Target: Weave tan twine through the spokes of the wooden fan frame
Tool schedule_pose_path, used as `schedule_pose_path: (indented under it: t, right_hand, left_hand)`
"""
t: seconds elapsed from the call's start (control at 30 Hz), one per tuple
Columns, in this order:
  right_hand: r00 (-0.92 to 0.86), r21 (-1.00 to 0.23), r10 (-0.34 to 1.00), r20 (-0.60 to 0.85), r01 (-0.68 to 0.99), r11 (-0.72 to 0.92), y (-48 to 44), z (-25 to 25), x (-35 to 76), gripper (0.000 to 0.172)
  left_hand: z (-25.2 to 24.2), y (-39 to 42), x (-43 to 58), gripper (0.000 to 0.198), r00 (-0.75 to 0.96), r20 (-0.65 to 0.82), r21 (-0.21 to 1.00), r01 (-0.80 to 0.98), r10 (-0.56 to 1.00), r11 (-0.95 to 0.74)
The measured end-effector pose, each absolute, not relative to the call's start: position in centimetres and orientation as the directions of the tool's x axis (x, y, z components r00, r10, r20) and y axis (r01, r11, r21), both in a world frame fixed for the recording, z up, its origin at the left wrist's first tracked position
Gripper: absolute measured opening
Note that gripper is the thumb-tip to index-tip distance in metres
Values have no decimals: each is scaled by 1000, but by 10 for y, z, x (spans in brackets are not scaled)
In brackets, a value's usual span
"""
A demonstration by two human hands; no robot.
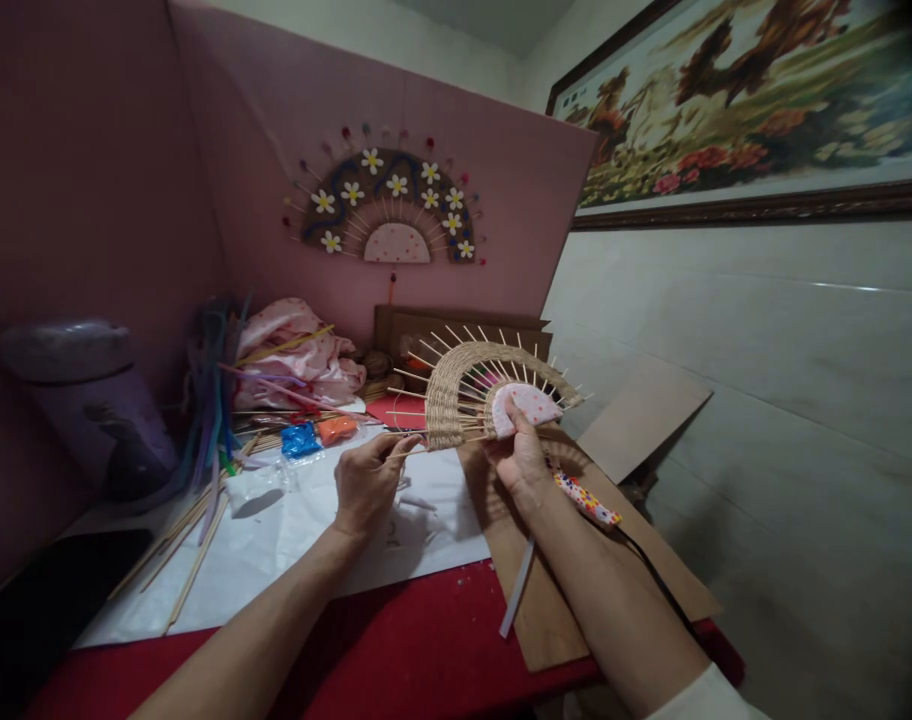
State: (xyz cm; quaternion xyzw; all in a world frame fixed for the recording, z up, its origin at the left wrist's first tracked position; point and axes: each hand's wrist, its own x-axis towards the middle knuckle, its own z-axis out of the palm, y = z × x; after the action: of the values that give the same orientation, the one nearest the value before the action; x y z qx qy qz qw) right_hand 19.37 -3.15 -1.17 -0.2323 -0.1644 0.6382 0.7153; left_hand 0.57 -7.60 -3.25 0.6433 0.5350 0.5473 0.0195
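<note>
1. Our right hand [522, 462] pinches the fan [463, 385] by its pink half-disc [531, 403] and holds it upright above the far edge of the white paper [291, 560].
2. Our left hand [366, 485], over the paper, pinches the lowest stick [407, 453] between thumb and forefinger.
3. We judge it best to hold the half-disc steady and pack each woven row snugly, with the sticks evenly spread.
4. The weave is a straw-coloured arc, and bare stick tips radiate past it.
</note>
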Motion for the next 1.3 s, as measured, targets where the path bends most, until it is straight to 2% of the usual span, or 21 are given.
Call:
schedule_pose_path:
  t: [0.17,0.3,0.43,0.6,0.77,0.9,1.07,1.13,1.3]
  right_hand:
    - [150,-556,983,-105,-829,67,-34,-12,191,14]
    - [140,-571,979,-148,-821,32,-35,-11,190,9]
    - [141,-555,974,-176,-832,20,-36,-10,189,6]
    - [152,-579,970,-189,-815,14,-34,-11,192,7]
    - [170,-599,971,-166,-800,38,-27,-16,198,11]
    - [198,-620,970,-139,-781,71,-23,-18,200,12]
    - [216,-642,968,-125,-762,87,-22,-20,201,15]
    - [226,-655,966,-125,-750,91,-22,-20,201,16]
    - [217,-652,967,-133,-754,80,-23,-18,201,15]
  left_hand:
    - [-32,-75,0,41,-158,818,396,851,553,-344]
    - [-30,-73,-6,45,-36,909,179,933,414,-313]
    - [-24,-73,-15,43,109,935,-3,954,338,-301]
    - [-14,-74,-22,37,256,912,-142,931,322,-338]
    - [-10,-73,-24,29,330,872,-203,916,363,-345]
    - [-9,-73,-25,28,348,847,-199,909,402,-367]
    - [-13,-71,-24,28,311,812,-93,904,494,-416]
    - [-16,-69,-23,29,257,807,-5,903,531,-430]
    - [-23,-60,-24,29,98,771,306,810,629,-501]
